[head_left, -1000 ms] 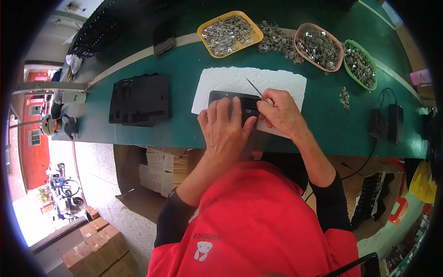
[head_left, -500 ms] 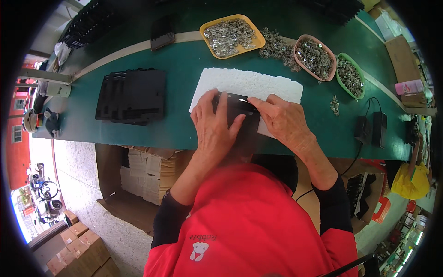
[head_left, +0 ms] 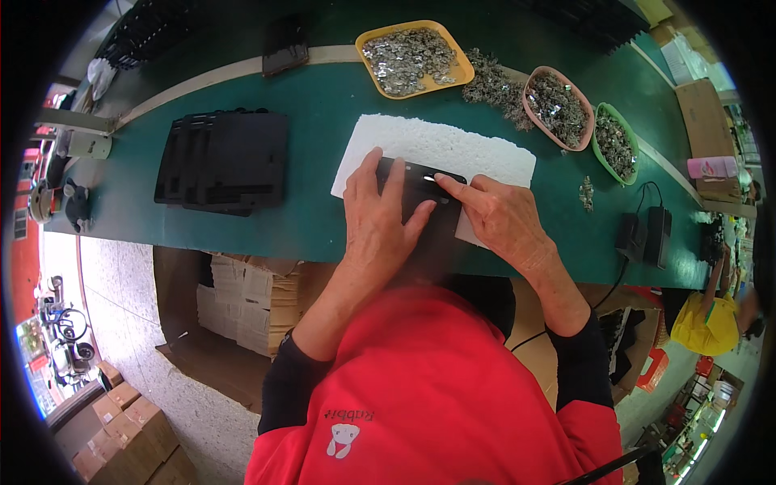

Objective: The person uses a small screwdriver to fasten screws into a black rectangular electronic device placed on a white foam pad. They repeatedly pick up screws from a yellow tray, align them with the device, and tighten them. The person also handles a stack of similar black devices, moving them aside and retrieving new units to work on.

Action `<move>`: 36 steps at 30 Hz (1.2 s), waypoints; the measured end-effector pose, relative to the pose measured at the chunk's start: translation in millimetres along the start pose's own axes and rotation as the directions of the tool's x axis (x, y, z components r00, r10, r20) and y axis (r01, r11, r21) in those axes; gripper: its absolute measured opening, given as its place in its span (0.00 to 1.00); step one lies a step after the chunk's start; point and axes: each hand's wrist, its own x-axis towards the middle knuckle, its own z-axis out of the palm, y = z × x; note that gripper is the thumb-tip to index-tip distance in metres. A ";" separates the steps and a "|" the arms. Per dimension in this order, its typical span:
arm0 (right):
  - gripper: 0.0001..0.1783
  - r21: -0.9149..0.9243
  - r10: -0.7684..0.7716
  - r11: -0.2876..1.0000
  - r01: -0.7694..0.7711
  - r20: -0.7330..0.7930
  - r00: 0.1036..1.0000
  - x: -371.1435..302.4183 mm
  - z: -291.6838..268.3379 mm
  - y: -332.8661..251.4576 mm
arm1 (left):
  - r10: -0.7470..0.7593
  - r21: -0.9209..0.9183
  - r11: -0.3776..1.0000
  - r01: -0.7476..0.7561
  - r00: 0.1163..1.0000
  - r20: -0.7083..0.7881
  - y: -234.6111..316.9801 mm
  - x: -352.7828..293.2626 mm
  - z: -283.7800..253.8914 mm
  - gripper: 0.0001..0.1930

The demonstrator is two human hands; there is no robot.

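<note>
A black plastic panel rests partly on a white foam block, its near end dark against my body. My left hand lies over the panel's left side with fingers spread, the thumb on its face and fingertips reaching past its far edge. From the right, my right hand sets its index fingertip at the panel's far edge, beside a small shiny spot that looks like metal. Its other fingers are curled, and what they may hold is hidden.
Stacked black plastic panels lie on the green table to the left. Small metal clips fill a yellow tray, a pink basket and a green basket; more lie loose. Two black power adapters sit at right.
Both hands keep nearly the same place on the panel, the right index finger still at its far edge. The whole view has shifted slightly.
</note>
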 end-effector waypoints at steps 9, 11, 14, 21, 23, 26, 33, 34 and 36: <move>0.24 -0.120 -0.084 0.989 0.085 0.008 0.996 4.4 -3.3 -3.8 | -0.025 -0.046 0.999 0.025 1.000 0.017 0.1 1.3 -0.9 0.32; 0.24 -0.178 -0.116 0.976 0.124 0.053 0.992 7.1 -8.3 -5.7 | -0.035 -0.056 0.998 0.036 0.999 0.024 0.6 1.5 -1.3 0.32; 0.24 -0.264 -0.135 0.947 0.183 0.189 0.973 13.0 -18.1 -9.4 | -0.040 -0.079 0.996 0.042 0.999 0.029 0.5 1.3 -0.7 0.31; 0.17 -0.321 -0.127 0.897 0.303 0.470 0.873 42.5 -38.0 -38.8 | -0.050 -0.088 0.995 0.052 0.998 0.025 1.4 1.3 0.4 0.29; 0.14 -0.300 -0.107 0.909 0.288 0.501 0.859 48.1 -41.1 -41.6 | -0.039 -0.061 0.997 0.040 0.999 0.020 1.0 3.6 0.4 0.28; 0.13 -0.241 -0.142 0.930 0.277 0.460 0.877 47.5 -32.5 -34.4 | -0.023 -0.043 0.999 0.024 1.000 0.020 -0.4 5.3 0.2 0.27; 0.17 0.231 0.145 0.964 -0.134 -0.029 0.989 17.4 -11.1 9.9 | 0.007 -0.063 0.998 -0.008 1.000 -0.010 1.9 2.9 -6.7 0.27; 0.15 0.278 0.191 0.943 -0.180 -0.009 0.982 15.4 2.7 16.5 | 0.011 -0.051 0.999 -0.011 1.000 -0.012 2.0 3.0 -5.0 0.26; 0.13 0.369 0.271 0.890 -0.266 0.040 0.962 11.4 19.6 20.8 | 0.014 0.012 1.000 -0.014 1.000 -0.001 2.6 8.3 -8.6 0.22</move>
